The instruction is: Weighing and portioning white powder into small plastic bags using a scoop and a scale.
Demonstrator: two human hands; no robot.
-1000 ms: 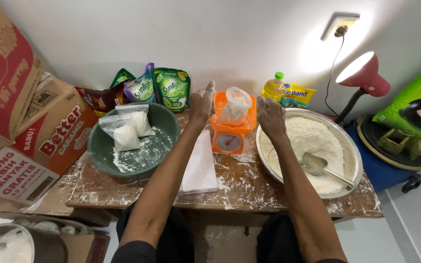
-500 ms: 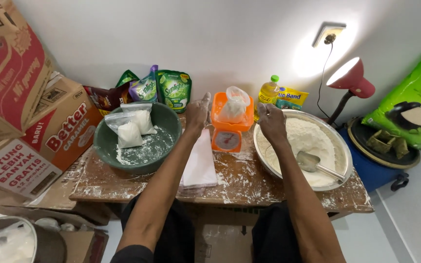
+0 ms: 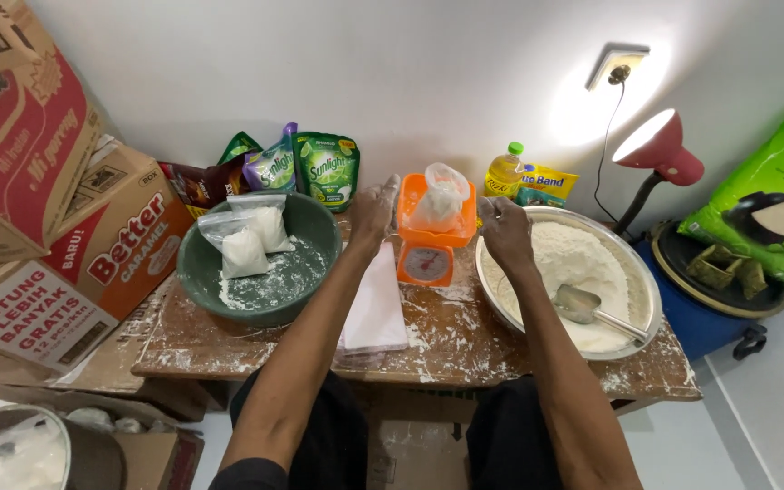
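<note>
A clear plastic bag of flour sits on the tray of a small orange kitchen scale at the back of the table. My left hand is just left of the scale, fingers apart and dusted with flour, holding nothing. On the scale's right, my right hand hovers over the rim of a wide metal basin of flour, fingers loosely curled and apart from the bag. A metal scoop lies in the flour. A stack of flat plastic bags lies under my left forearm.
A green bowl holds two filled flour bags. Refill pouches and an oil bottle stand at the wall. Cardboard boxes are stacked left; a red lamp, a blue drum and a green sack are right.
Both hands have drawn slightly away from the bag on the scale. The view has shifted a little to the left.
</note>
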